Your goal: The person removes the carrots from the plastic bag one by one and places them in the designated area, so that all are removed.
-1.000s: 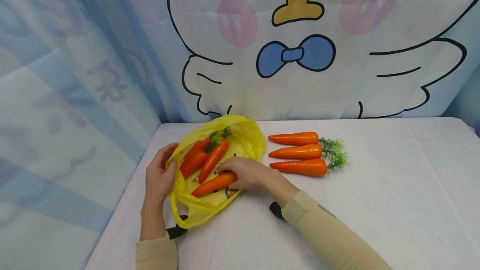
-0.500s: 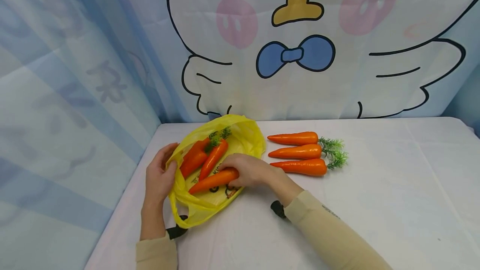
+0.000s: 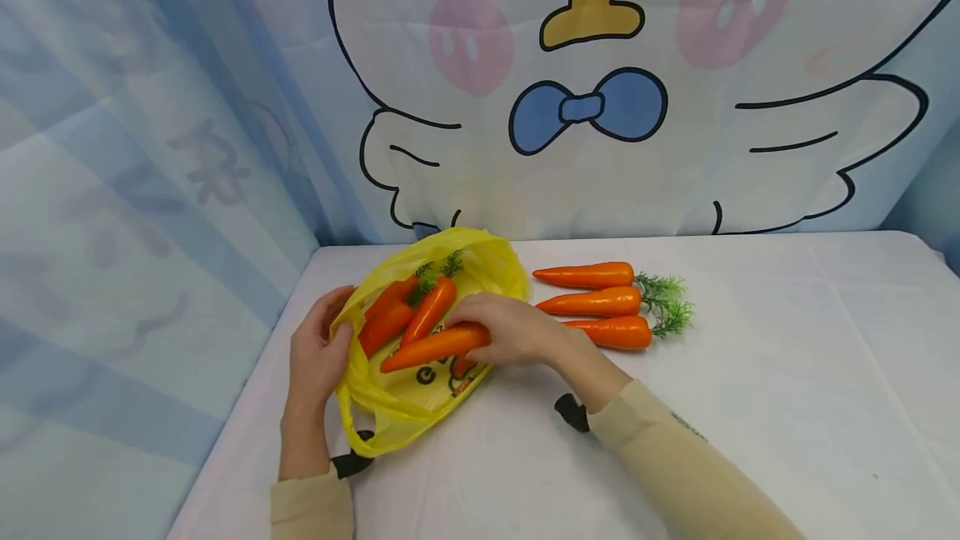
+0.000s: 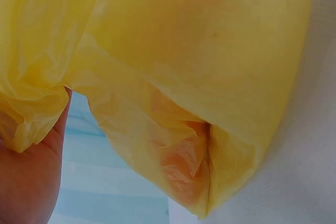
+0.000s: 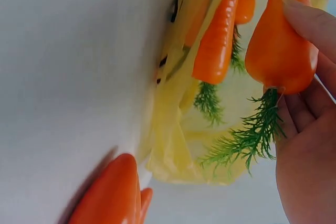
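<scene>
Left of the yellow bag [image 3: 487, 261], the left hand [image 3: 318, 350] grips its rim, seemingly to hold it open; within its mouth, the right hand [image 3: 513, 327] pinches a carrot [image 3: 431, 347].

Fabric-walled booth [image 3: 135, 273], cartoon backdrop [image 3: 577, 186], white table [image 3: 825, 398]

From the head, looks forward and down, set well back, across the table [image 3: 772, 407] to the backdrop [image 3: 585, 190] at twelve o'clock. From the left wrist, peers very close at the yellow bag [image 4: 210, 35]. From the right wrist, faces the head view's nine o'clock, close up, sharing with it the held carrot [image 5: 278, 51].
</scene>
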A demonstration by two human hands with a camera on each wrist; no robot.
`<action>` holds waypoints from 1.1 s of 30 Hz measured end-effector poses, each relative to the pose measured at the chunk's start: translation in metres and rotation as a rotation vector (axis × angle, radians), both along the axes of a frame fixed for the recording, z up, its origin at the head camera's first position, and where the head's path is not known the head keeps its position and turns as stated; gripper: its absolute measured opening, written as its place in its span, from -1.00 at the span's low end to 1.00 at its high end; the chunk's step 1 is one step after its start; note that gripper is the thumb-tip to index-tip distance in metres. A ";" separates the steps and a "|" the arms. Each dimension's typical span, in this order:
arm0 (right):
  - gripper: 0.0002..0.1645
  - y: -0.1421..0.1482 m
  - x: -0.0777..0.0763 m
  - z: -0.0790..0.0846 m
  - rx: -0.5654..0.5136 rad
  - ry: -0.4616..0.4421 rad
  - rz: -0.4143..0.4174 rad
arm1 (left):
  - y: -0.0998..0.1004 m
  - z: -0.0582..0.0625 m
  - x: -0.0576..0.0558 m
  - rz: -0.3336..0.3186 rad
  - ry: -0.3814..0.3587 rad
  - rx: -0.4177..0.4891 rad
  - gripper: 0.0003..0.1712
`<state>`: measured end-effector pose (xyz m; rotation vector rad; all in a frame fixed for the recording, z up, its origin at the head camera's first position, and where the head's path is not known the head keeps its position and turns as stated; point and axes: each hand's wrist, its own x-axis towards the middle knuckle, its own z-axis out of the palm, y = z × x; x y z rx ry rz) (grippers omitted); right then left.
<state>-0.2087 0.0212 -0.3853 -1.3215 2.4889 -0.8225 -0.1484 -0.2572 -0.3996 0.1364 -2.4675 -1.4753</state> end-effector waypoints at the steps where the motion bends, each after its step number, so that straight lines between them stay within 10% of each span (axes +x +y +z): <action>1: -0.50 0.002 0.001 0.001 0.001 0.002 -0.006 | 0.000 0.000 0.000 0.000 0.002 -0.004 -0.48; 33: -0.52 0.099 0.040 -0.013 -0.070 0.123 -0.178 | 0.000 -0.002 0.000 -0.005 0.000 0.005 -0.47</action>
